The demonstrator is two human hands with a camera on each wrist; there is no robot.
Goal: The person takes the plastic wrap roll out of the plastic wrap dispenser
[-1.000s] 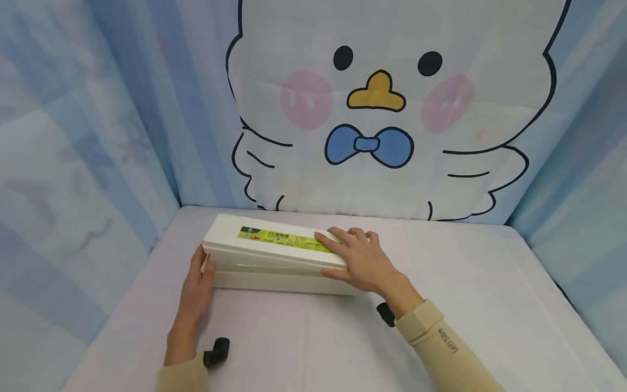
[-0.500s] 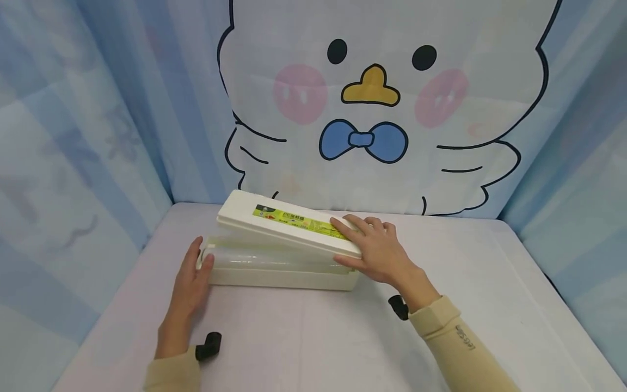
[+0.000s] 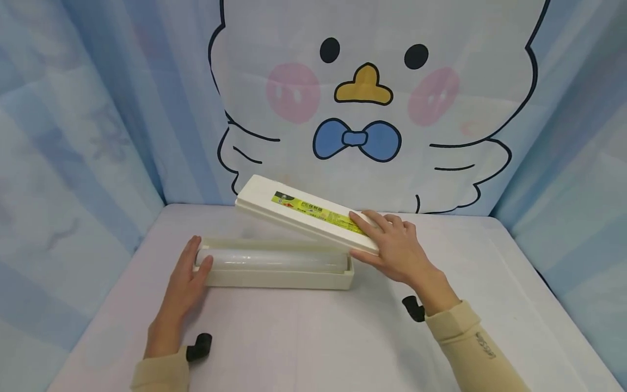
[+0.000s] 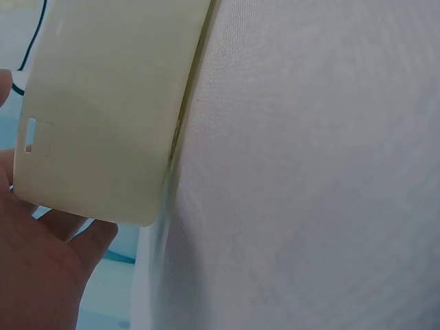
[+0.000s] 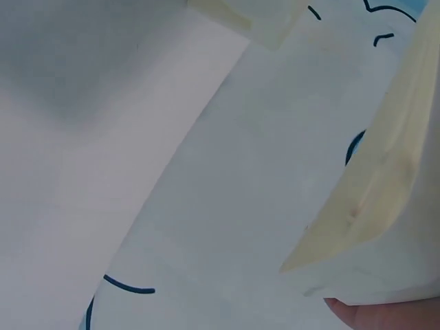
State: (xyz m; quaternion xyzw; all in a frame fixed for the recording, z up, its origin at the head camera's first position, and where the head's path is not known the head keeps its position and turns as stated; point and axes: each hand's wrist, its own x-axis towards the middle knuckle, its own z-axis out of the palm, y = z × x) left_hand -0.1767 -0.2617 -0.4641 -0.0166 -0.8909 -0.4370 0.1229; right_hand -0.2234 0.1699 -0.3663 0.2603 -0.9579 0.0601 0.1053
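A cream plastic cling film box [image 3: 279,280] sits on the table with its top off. Inside it a shiny roll of cling film [image 3: 274,261] lies lengthwise. My left hand [image 3: 178,294] holds the box's left end, thumb at the front corner; in the left wrist view, fingers wrap the end of the box [image 4: 103,130]. My right hand [image 3: 398,246] grips the right end of the white lid [image 3: 303,213], which bears a yellow-green label. The lid hangs tilted above and behind the box, left end higher. The right wrist view shows the lid's hollow underside [image 5: 375,199].
A white cloth covers the table [image 3: 294,337]. Behind stands a curtain [image 3: 367,179] with a cartoon bird, and blue patterned curtains [image 3: 73,190] hang at the sides. A black wrist-worn piece [image 3: 199,347] sits by each sleeve.
My right hand has lifted the lid off the box, up and to the right, so the roll is uncovered. The left hand stays at the box's left end.
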